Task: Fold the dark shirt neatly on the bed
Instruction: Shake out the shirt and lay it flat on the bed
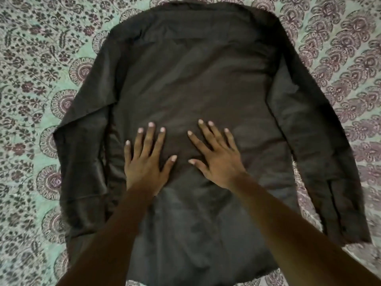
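Observation:
The dark shirt point(191, 79) lies spread flat on the bed, back side up, collar at the far end. Its two long sleeves run down along both sides of the body. My left hand point(147, 164) rests flat on the middle of the shirt's back with fingers spread. My right hand point(216, 155) lies flat beside it, a little to the right, fingers also apart. Neither hand grips any cloth. The shirt's near hem is partly hidden under my forearms.
The bed is covered by a pale green sheet point(31, 58) printed with dark purple floral and paisley shapes. The sheet shows on the left, the right and beyond the collar.

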Motion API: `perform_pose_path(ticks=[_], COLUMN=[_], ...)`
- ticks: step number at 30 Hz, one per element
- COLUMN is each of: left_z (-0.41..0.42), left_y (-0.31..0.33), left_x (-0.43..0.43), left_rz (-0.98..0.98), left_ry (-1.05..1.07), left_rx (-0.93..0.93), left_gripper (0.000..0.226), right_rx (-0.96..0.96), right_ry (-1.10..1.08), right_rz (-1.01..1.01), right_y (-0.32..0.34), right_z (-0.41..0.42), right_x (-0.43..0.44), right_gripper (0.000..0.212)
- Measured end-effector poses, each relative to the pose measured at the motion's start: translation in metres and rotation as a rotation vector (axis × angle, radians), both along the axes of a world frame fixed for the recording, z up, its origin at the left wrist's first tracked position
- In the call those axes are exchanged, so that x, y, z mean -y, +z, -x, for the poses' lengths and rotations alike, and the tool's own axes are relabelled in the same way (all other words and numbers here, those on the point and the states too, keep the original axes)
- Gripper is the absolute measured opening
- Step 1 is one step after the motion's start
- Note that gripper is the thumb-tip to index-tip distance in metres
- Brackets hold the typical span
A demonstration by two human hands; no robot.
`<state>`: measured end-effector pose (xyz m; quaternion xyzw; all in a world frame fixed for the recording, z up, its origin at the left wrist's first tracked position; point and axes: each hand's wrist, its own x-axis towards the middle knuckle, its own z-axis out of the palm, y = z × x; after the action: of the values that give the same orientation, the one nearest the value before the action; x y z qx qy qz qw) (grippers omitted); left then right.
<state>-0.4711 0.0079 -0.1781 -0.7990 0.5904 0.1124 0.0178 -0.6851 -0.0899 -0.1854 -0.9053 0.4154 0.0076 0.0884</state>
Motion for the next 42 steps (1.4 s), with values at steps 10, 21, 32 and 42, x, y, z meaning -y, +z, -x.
perform_pose_path(ticks=[10, 21, 32, 42], left_z=[-0.004, 0.002, 0.030, 0.088], left_y=[0.016, 0.046, 0.000, 0.014], left_x=[-0.087, -0.108, -0.227, -0.201], left_rz=[0.150, 0.159, 0.109, -0.097], left_ry=[0.502, 0.493, 0.345, 0.033], left_rx=[-0.121, 0.034, -0.190, -0.236], left_gripper=[0.055, 0.050, 0.084, 0.106], right_rx=[-0.007, 0.004, -0.092, -0.042], right_ry=[-0.439, -0.602, -0.524, -0.213], right_rz=[0.007, -0.032, -0.041, -0.074], right_y=[0.011, 0.008, 0.005, 0.018], right_z=[0.079, 0.077, 0.142, 0.065], right_x=[-0.029, -0.105, -0.164, -0.226], right_gripper=[0.078, 0.077, 0.073, 0.084])
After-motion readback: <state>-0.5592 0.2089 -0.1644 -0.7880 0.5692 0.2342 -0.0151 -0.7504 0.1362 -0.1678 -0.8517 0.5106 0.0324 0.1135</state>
